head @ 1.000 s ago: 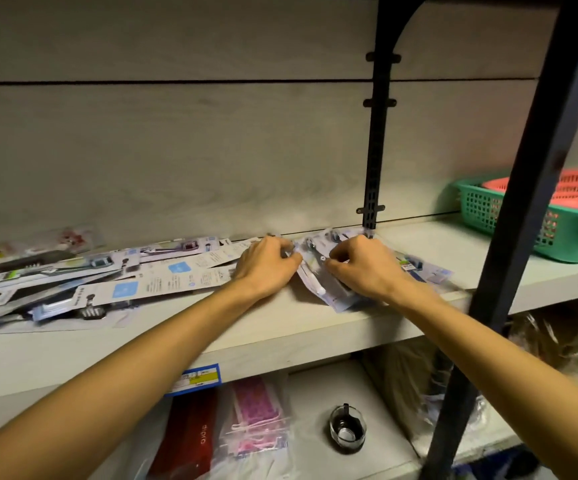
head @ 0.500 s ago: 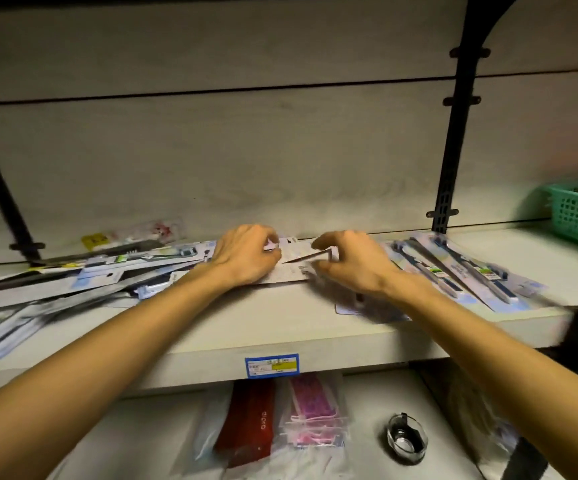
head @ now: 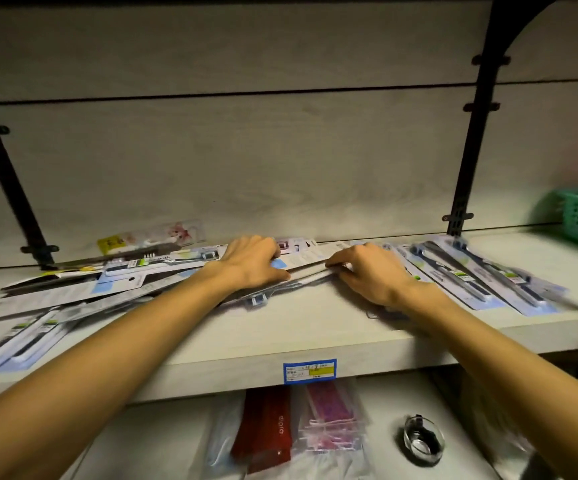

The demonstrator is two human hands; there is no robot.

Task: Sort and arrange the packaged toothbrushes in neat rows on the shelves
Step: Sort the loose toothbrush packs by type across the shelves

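Gripping one long toothbrush package (head: 310,263) from both ends, the left hand (head: 251,261) and right hand (head: 370,275) hold it at mid-shelf (head: 280,336) — directly above the shelf's blue price label (head: 310,370). Loose packages (head: 73,292) lie heaped left of that label — a neater row (head: 481,275) lies right.

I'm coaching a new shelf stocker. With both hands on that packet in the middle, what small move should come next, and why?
Probably slide the packet rightward and lay it beside the row of packets already lying side by side. The left hand and right hand both grip it, and the pile to the left is still jumbled, so the right looks like the sorted side.
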